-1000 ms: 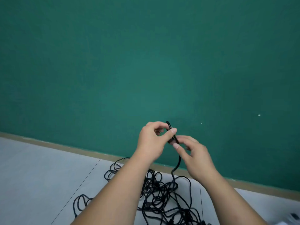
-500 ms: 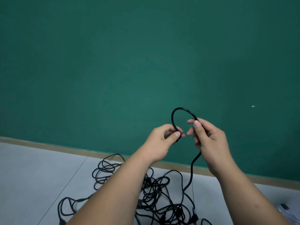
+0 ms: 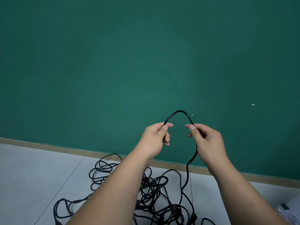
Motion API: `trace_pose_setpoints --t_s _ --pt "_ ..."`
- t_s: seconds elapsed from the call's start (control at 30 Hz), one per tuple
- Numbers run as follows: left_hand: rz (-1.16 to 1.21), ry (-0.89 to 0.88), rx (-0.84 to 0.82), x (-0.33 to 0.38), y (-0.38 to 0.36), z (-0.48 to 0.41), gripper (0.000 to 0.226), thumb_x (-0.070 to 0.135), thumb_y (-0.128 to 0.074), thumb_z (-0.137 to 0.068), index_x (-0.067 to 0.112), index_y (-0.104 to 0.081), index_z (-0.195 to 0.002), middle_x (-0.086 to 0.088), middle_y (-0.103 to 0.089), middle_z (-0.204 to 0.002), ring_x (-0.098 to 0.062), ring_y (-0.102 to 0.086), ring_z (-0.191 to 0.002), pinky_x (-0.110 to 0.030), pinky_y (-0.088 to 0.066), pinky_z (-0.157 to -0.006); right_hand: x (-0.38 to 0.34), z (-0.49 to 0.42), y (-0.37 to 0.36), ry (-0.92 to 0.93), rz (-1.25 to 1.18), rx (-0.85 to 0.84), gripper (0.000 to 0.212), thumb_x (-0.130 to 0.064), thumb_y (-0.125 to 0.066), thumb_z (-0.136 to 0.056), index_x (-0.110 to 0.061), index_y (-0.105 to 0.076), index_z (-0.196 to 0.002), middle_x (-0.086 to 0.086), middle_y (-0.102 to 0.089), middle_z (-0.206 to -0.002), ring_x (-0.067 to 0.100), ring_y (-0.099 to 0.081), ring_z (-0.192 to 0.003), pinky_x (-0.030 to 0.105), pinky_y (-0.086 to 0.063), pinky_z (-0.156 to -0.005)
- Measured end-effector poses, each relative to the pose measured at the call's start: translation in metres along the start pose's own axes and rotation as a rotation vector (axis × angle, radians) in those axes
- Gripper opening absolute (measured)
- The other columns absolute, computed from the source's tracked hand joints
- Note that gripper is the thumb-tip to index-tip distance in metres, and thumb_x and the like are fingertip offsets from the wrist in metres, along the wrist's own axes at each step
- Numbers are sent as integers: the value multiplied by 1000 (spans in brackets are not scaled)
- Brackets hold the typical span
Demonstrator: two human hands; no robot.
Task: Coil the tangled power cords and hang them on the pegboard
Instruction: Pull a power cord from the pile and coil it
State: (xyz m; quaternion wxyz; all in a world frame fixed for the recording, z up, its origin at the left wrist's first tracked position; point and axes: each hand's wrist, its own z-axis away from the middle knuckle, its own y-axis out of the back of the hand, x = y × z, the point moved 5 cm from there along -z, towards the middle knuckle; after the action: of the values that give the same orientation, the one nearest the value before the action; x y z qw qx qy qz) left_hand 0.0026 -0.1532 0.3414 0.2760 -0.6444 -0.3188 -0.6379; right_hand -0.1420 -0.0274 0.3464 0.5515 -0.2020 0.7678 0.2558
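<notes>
A black power cord (image 3: 179, 112) arches between my two raised hands in front of the green wall. My left hand (image 3: 155, 138) pinches one side of the arch between thumb and forefinger. My right hand (image 3: 206, 141) pinches the other side, and from there the cord hangs down past my wrist to the floor. It runs into a tangled pile of black cords (image 3: 155, 192) spread on the grey tiles below my forearms. My arms hide part of the pile. No pegboard is in view.
A plain green wall (image 3: 113, 62) fills most of the view, with a tan skirting strip (image 3: 48, 147) at its foot. Grey floor tiles (image 3: 32, 176) lie to the left. A pale, blurred object (image 3: 287, 210) sits at the lower right edge.
My hands have drawn apart, widening the small loop of cord into a broad arch. More cord has been pulled up from the pile, and the view has shifted a little.
</notes>
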Motion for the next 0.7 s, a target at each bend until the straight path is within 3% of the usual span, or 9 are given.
trace_pose_setpoints --t_s 0.07,0.17,0.23,0.33,0.43,0.6,0.7 --pt "46 -2 11 0 2 3 32 20 -36 -116 13 -65 -129 -2 -61 -69 -18 -69 -67 -19 -53 -68 -1 0 -4 18 -1 -9 13 -34 -68 -101 -30 -81 -101 -3 -75 -84 13 -60 -70 18 -46 -65" --pt "243 21 -1 1 -1 6 33 23 -33 -117 12 -63 -127 -11 -71 -80 -33 -78 -81 -39 -64 -83 1 -1 -8 16 -32 6 11 -30 -69 -102 -29 -77 -108 1 -77 -84 24 -64 -74 26 -50 -70" --pt "312 20 -6 3 -4 7 34 22 -31 -117 9 -61 -127 -17 -78 -95 -36 -79 -91 -46 -65 -87 0 1 -11 -5 -115 2 12 -27 -68 -103 -29 -76 -112 4 -77 -83 22 -52 -63 30 -46 -62" --pt "349 35 -18 1 -12 8 36 22 -30 -117 4 -60 -127 -18 -79 -106 -31 -79 -100 -45 -65 -88 -4 5 -18 -30 -225 -33 15 -16 -65 -105 -22 -77 -110 6 -70 -72 16 -48 -55 25 -46 -51" --pt "269 56 -45 -4 -19 9 34 23 -32 -117 6 -60 -128 -16 -79 -106 -32 -79 -95 -42 -64 -86 -7 10 -23 -25 -186 -60 14 -13 -64 -105 -18 -77 -108 7 -65 -65 16 -54 -50 23 -51 -51" --pt "44 62 -216 -12 -29 12 29 26 -39 -115 17 -56 -137 -13 -80 -100 -36 -79 -88 -48 -61 -92 -6 9 -13 16 19 11 9 -24 -70 -101 -29 -77 -104 6 -70 -69 15 -67 -49 20 -52 -51" --pt "8 54 -279 -12 -33 17 32 23 -49 -113 19 -54 -143 -10 -79 -91 -36 -78 -77 -40 -63 -75 1 3 -10 -5 19 -28 14 -23 -68 -102 -26 -73 -115 -2 -68 -64 18 -68 -51 32 -57 -60"
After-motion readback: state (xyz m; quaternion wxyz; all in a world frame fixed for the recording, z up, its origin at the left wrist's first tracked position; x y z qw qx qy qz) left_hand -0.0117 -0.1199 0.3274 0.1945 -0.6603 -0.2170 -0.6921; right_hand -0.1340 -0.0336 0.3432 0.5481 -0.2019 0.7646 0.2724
